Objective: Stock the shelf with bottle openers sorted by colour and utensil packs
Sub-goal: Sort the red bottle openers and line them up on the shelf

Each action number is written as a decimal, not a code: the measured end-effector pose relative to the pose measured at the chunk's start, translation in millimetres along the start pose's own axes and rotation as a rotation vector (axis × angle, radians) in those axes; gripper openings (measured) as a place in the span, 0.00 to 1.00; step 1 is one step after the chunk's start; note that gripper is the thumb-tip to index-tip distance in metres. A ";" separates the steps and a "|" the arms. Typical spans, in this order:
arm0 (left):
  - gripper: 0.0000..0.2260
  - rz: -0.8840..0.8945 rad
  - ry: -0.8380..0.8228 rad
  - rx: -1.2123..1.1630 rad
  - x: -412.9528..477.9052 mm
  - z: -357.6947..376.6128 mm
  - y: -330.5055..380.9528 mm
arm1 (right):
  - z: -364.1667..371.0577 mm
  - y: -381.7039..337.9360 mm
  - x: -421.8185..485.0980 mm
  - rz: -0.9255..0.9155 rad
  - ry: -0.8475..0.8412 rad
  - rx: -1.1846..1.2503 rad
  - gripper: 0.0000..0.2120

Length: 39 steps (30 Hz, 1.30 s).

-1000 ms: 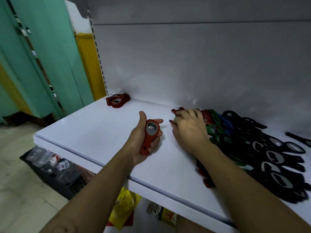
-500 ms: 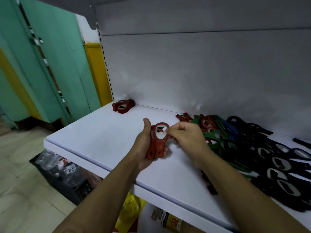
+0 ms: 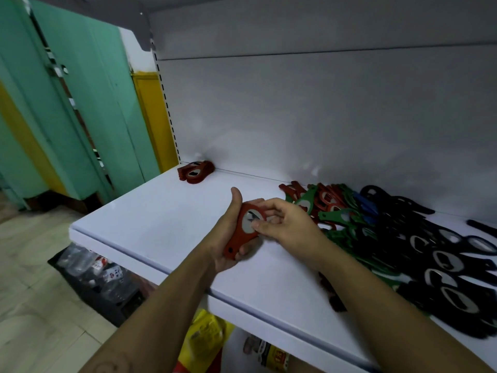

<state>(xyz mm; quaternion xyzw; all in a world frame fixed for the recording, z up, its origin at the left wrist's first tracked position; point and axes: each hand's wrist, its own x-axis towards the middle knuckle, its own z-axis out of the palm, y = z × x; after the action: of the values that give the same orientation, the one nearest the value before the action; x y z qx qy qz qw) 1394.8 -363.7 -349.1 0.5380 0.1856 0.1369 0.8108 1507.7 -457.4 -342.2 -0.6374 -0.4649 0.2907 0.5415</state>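
Red opener [image 3: 238,238], metal plate in its round head: my left hand [image 3: 225,234] grips the handle, right hand [image 3: 290,224] pinches the head, just above the shelf [image 3: 161,224] near its front edge. White surface runs left to a red stack [image 3: 195,172] at the back corner; mixed pile [image 3: 403,238] crowds the right.

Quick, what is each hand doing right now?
Left hand: grips a red bottle opener.
Right hand: pinches the head of that same opener.
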 end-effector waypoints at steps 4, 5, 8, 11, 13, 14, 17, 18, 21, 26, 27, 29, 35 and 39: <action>0.36 -0.042 -0.072 0.220 -5.0 8.7 9.3 | -10.3 -1.1 -2.4 0.093 -0.061 0.198 0.15; 0.38 -0.079 -0.069 0.285 -6.7 12.5 12.7 | -12.7 -1.6 -2.1 0.100 -0.066 0.196 0.16; 0.41 -0.195 -0.019 0.391 -4.9 11.9 19.4 | -17.0 -1.2 -0.9 0.131 -0.051 0.215 0.15; 0.39 -0.131 0.048 0.527 -7.6 5.1 20.0 | -18.3 0.7 0.9 0.193 0.037 0.263 0.13; 0.29 0.012 0.153 0.790 -13.6 5.6 16.5 | -19.2 1.3 3.2 0.241 0.100 0.315 0.12; 0.23 0.089 0.213 0.965 -16.1 5.5 14.0 | -19.7 0.6 4.0 0.263 0.120 0.347 0.13; 0.12 0.226 0.253 1.434 -18.7 3.0 7.1 | -20.1 -1.1 4.0 0.300 0.154 0.413 0.12; 0.11 0.253 0.254 1.525 -19.6 3.3 6.6 | -19.6 -2.5 2.9 0.304 0.157 0.427 0.11; 0.13 0.313 0.249 1.625 -22.7 7.2 9.2 | -18.7 -5.6 1.1 0.313 0.168 0.476 0.09; 0.09 0.241 0.290 1.931 -17.0 2.9 15.7 | -15.7 -7.5 1.0 0.350 0.122 0.432 0.12; 0.08 0.211 0.272 1.927 -16.4 1.4 17.4 | -14.4 -7.8 1.5 0.351 0.117 0.413 0.11; 0.07 0.158 0.216 1.882 -15.7 -3.1 21.3 | -11.2 -9.4 3.4 0.337 0.115 0.371 0.09; 0.10 0.147 0.160 1.659 -7.3 -34.5 26.6 | 2.3 -18.9 15.5 0.313 0.063 0.300 0.10; 0.11 0.175 0.232 1.589 3.9 -56.8 33.2 | 14.1 -24.8 43.3 0.370 0.090 0.318 0.10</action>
<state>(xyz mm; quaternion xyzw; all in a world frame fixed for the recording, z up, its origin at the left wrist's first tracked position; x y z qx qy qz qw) 1372.2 -302.6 -339.1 0.9485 0.2678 0.0821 0.1481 1505.7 -412.6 -316.1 -0.6308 -0.2643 0.4257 0.5925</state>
